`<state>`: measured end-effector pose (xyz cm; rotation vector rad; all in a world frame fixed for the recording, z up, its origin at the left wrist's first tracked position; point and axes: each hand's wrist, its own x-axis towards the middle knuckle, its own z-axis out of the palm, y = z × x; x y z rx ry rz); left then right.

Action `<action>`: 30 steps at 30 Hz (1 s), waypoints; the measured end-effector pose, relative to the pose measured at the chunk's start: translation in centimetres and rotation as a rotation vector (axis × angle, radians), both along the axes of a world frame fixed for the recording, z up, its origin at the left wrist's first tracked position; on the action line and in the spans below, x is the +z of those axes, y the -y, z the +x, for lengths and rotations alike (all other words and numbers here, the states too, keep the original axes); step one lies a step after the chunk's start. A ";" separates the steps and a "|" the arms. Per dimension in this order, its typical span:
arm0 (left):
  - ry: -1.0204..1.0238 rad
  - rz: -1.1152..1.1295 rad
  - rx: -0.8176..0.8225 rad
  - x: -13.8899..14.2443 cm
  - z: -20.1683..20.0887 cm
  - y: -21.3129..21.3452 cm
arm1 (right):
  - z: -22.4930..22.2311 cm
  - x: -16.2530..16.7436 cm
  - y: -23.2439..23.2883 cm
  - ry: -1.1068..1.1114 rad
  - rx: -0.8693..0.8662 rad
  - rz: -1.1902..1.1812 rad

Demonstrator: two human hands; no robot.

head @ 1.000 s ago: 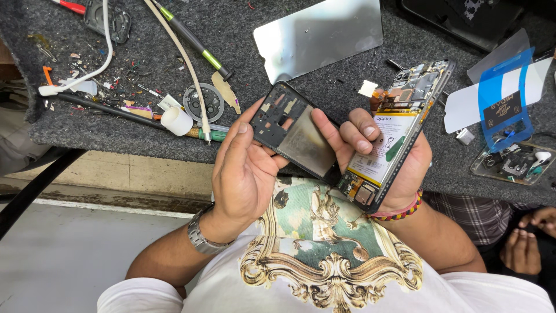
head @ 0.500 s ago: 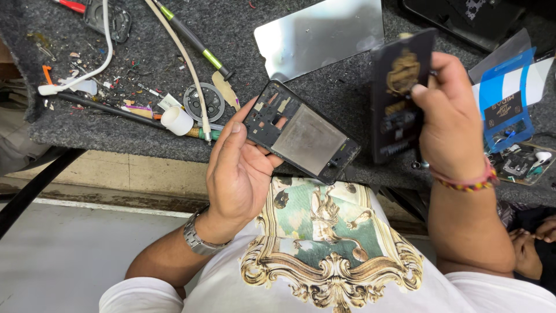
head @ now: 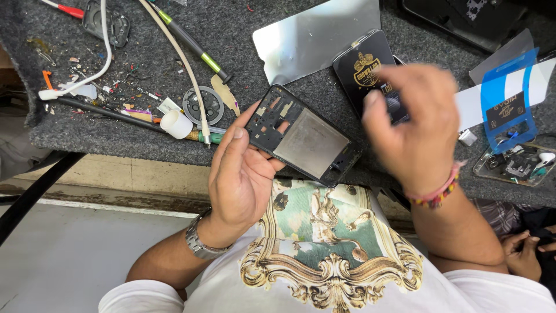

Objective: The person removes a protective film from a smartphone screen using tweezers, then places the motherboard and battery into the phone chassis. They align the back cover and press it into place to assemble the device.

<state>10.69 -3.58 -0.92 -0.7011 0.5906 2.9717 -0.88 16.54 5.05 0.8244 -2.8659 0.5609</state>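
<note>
Lowered black package (head: pixel 370 72) onto grey mat (head: pixel 145 136), right hand (head: pixel 414 130) open above, left hand (head: pixel 240 174) gripping phone frame (head: pixel 304 136)

Black phone (head: pixel 370 72) now on bench (head: pixel 145 130).

Grey felt-topped workbench (head: pixel 69 130), tan bench front (head: pixel 145 174), pale grey concrete floor (head: pixel 63 261), even light

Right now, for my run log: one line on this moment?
left hand: holds phone frame | right hand: over black phone back, blurred | surface: grey mat
</note>
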 end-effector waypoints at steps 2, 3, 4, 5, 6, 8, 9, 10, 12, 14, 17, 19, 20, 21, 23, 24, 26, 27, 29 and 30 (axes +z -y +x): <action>0.007 -0.017 -0.002 0.1 0.1 0.0 | 1.1 0.1 1.0 0.142 0.038 -0.150; 0.007 -0.023 -0.005 0.1 0.1 -0.2 | 1.3 -0.2 1.5 0.160 0.038 -0.167; -0.005 -0.028 -0.006 0.1 0.0 -0.3 | 1.5 -0.8 2.1 0.177 0.037 -0.183; -0.015 -0.034 -0.005 0.1 0.0 -0.3 | 1.7 -1.2 2.6 0.195 0.039 -0.201; -0.023 -0.044 -0.002 0.1 0.1 -0.3 | 1.9 -1.5 2.9 0.196 0.023 -0.198; -0.018 -0.046 -0.001 0.1 0.2 -0.3 | 2.2 -2.0 3.4 0.200 -0.004 -0.194; -0.015 -0.045 -0.001 0.0 0.2 -0.3 | 2.3 -2.2 3.5 0.201 -0.003 -0.199; -0.015 -0.044 0.002 0.0 0.3 -0.3 | 2.4 -2.3 3.6 0.198 -0.005 -0.203; -0.017 -0.035 0.007 0.0 0.3 -0.4 | 2.5 -2.4 3.6 0.179 -0.009 -0.204; -0.019 -0.032 0.013 0.0 0.2 -0.5 | 2.5 -2.6 3.6 0.151 -0.011 -0.207; -0.020 -0.043 0.010 -0.1 0.3 -0.5 | 2.7 -2.7 3.6 0.117 -0.004 -0.185; -0.025 -0.055 0.007 0.0 0.3 -0.4 | 2.8 -2.7 3.6 0.101 0.006 -0.200; -0.027 -0.061 0.010 0.0 0.3 -0.4 | 2.8 -2.7 3.6 0.094 0.011 -0.208; -0.028 -0.066 0.012 0.0 0.3 -0.4 | 2.9 -2.7 3.6 0.094 0.010 -0.218; -0.034 -0.070 0.014 0.1 0.4 -0.4 | 2.9 -2.9 3.7 0.092 0.010 -0.241; -0.037 -0.072 0.015 0.1 0.4 -0.3 | 2.9 -2.9 3.7 0.094 0.009 -0.241; -0.030 -0.072 0.009 0.0 0.4 -0.4 | 2.9 -3.0 3.7 0.097 0.005 -0.238; -0.026 -0.071 0.005 0.0 0.4 -0.4 | 2.9 -3.0 3.7 0.099 0.001 -0.237; -0.043 -0.073 -0.001 0.0 0.5 -0.6 | 2.9 -3.1 3.7 0.101 -0.008 -0.235; -0.051 -0.075 -0.003 0.1 0.5 -0.7 | 2.9 -3.1 3.7 0.102 -0.010 -0.232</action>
